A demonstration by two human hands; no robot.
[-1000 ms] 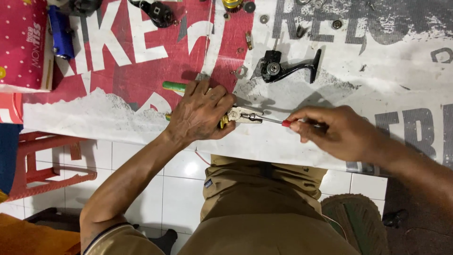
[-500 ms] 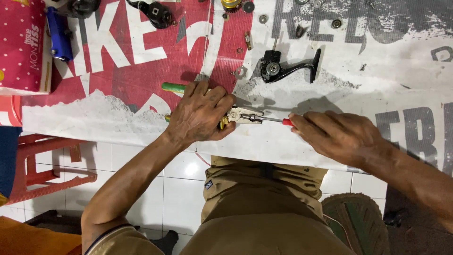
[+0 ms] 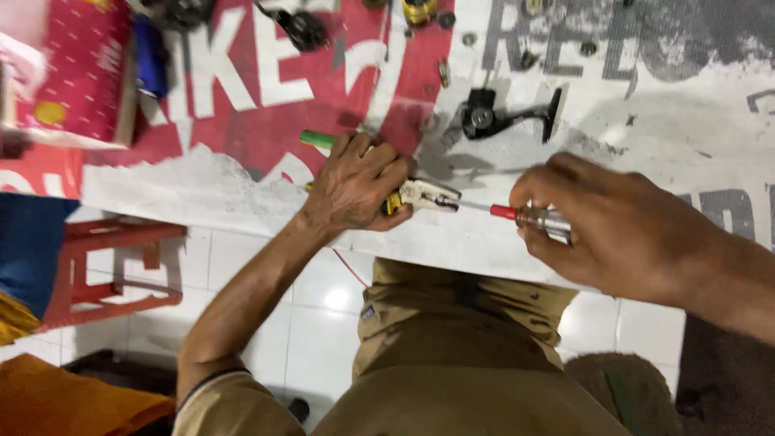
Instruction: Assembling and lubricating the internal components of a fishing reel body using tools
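While left hand [image 3: 355, 190] clamps small white-and-yellow metal part [image 3: 426, 194] on banner-covered surface [image 3: 242, 194] | right hand [image 3: 601, 230] fingers grip red-collared screwdriver [image 3: 525, 216], tip at part | black angled bracket [image 3: 504, 117] beyond part | advice: keep shaft level, part pinned.
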